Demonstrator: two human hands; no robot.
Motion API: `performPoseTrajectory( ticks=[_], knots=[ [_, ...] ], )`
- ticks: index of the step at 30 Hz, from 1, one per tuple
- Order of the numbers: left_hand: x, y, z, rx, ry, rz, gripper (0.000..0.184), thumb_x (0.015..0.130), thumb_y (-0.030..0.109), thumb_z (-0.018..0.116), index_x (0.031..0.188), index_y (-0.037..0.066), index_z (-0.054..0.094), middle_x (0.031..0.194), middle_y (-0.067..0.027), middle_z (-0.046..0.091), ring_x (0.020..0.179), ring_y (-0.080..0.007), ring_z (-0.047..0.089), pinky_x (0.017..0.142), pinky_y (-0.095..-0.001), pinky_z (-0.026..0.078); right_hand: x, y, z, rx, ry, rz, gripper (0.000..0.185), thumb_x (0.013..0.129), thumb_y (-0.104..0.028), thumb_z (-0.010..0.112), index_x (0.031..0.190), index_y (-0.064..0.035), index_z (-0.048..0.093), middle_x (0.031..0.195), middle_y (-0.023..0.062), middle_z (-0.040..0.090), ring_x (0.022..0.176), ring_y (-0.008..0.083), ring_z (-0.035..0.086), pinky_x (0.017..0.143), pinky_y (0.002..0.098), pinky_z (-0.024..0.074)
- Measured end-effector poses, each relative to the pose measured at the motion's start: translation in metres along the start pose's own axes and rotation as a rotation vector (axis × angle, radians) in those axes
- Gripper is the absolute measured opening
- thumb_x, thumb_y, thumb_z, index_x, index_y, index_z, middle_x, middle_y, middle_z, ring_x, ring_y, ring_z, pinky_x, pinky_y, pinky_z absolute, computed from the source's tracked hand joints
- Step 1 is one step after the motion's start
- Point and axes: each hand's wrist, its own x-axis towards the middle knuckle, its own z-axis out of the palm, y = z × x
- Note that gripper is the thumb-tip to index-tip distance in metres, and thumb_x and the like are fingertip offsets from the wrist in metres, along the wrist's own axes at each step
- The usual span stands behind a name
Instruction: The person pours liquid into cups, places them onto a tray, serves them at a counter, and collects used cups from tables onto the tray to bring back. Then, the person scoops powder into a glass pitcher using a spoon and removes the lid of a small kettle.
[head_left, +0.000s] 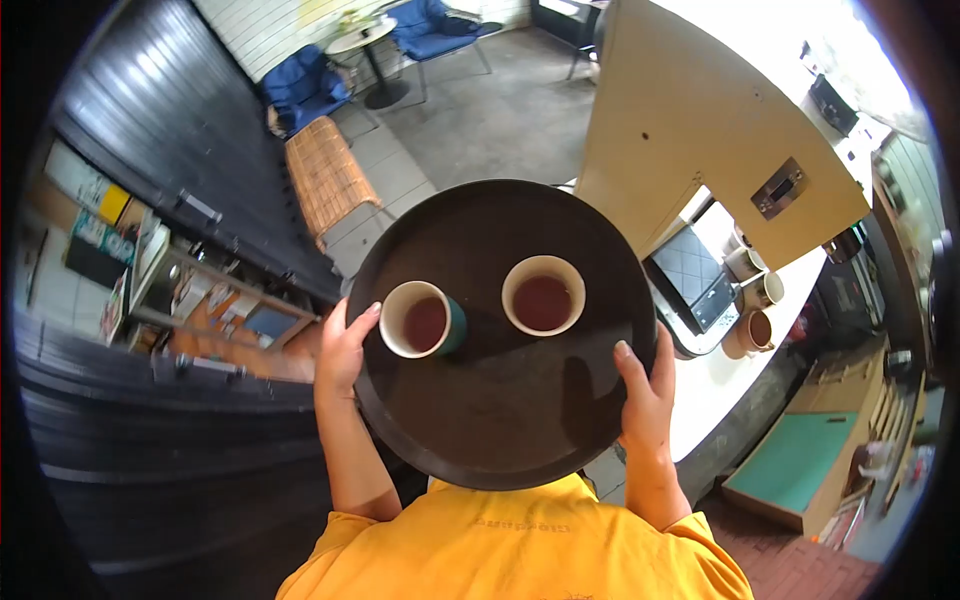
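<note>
A round black tray (490, 410) is held level in front of the yellow shirt. My left hand (343, 350) grips its left rim, thumb on top. On the right rim my right hand (648, 393) is closed the same way, fingers mostly hidden below the edge. Two cups with dark reddish liquid stand upright on the tray, apart from each other. The left cup (455, 325) has a teal outside and sits close to my left thumb. The other cup (512, 285) stands right of the tray's middle, farther from both hands.
A white counter (700, 410) at right holds a tablet-like screen (695, 280) and several cups. A cream panel (690, 110) rises behind it. Dark corrugated wall (170, 110) lines the left. Ahead are a wicker bench (325, 172), blue chairs and a small round table (360, 37).
</note>
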Motion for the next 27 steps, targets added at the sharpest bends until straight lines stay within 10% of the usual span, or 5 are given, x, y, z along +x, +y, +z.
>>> performPoseTrajectory(
  ticks=[12,27],
  knots=[
    [0.207,0.045,-0.007,0.103,-0.369,-0.052,0.029,0.093,0.011,0.062,0.117,-0.005,0.061,0.107,-0.0087,0.068,0.095,-0.0151,0.062,0.087,-0.0272,0.047,0.058,0.007,0.124,-0.088,0.405,-0.039,0.051,0.093,-0.016,0.063,0.136,0.0033,0.043,0.126,0.0136,0.055,0.115,0.0211,0.053,0.101,0.0326,0.0399],
    [0.351,0.041,-0.045,0.176,-0.449,0.075,0.027,0.092,0.008,0.060,0.115,-0.006,0.063,0.110,-0.0088,0.067,0.101,-0.0177,0.061,0.092,-0.0293,0.045,0.177,0.024,0.201,0.198,0.260,-0.091,0.036,0.100,-0.011,0.049,0.134,0.0002,0.045,0.122,0.0084,0.057,0.112,0.0146,0.052,0.101,0.0302,0.0392]
  ],
)
